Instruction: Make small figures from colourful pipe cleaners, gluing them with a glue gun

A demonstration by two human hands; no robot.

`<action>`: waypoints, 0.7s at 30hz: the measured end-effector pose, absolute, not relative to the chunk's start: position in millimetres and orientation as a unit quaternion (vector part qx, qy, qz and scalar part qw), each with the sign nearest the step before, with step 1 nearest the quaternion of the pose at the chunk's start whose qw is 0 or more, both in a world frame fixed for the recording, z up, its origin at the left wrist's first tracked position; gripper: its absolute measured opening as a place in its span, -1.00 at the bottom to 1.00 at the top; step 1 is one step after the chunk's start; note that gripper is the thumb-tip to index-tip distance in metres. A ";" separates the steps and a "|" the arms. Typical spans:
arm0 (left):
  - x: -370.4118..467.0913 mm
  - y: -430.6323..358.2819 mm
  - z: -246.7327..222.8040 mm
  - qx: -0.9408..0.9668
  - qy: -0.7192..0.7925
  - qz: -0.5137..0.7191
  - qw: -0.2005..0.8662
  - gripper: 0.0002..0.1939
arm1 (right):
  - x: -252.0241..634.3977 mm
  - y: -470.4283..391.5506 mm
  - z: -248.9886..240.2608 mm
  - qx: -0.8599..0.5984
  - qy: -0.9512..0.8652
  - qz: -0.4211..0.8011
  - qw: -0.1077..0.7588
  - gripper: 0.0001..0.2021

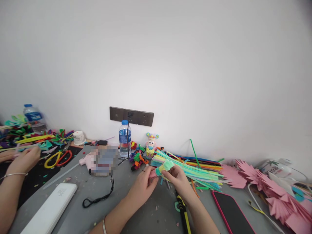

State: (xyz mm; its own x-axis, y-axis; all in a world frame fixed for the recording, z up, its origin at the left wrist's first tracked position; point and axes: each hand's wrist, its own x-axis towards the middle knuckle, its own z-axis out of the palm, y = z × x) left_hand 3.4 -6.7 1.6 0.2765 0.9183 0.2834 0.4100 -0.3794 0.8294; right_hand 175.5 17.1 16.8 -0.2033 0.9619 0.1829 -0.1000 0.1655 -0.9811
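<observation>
Both of my hands meet over the grey table around a small fuzzy craft piece (162, 168) in pink, yellow and mint green. My left hand (143, 182) grips its pink end, with the fingers closed. My right hand (177, 180) pinches the mint green end. Just behind them lies a bundle of pastel pipe cleaners (195, 172). A small decorated figure (151, 146) with round eyes stands against the wall. Under my right wrist is a black and yellow handled tool (182, 211).
At the left, another person's hands (25, 159) work beside scissors (58, 159) and colourful pieces. A bottle (125, 139), pink glue gun (86, 161), white power bank (52, 208), phone (232, 213) and folded pink paper (278, 195) surround my hands.
</observation>
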 end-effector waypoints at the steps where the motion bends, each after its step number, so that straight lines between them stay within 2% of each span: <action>1: 3.1 -7.0 2.6 0.734 0.451 0.392 0.324 -0.81 | 176.1 17.2 17.0 -0.377 -0.567 0.528 0.507 -0.63; 8: 4.9 -10.7 6.1 0.747 0.450 0.367 0.323 -0.80 | 173.3 14.6 24.7 -0.363 -0.558 0.544 0.511 -0.61; 21: 5.8 -11.7 6.7 0.757 0.455 0.359 0.303 -0.80 | 162.0 13.5 25.0 -0.423 -0.540 0.485 0.543 -0.57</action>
State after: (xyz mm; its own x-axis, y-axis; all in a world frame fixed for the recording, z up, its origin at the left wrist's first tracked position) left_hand 5.8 -11.7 6.7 0.3285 0.9058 0.2675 0.4716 -0.4027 0.7845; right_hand 162.0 13.5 25.0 -0.0534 0.9828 0.1767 -0.0696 0.1729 -0.9825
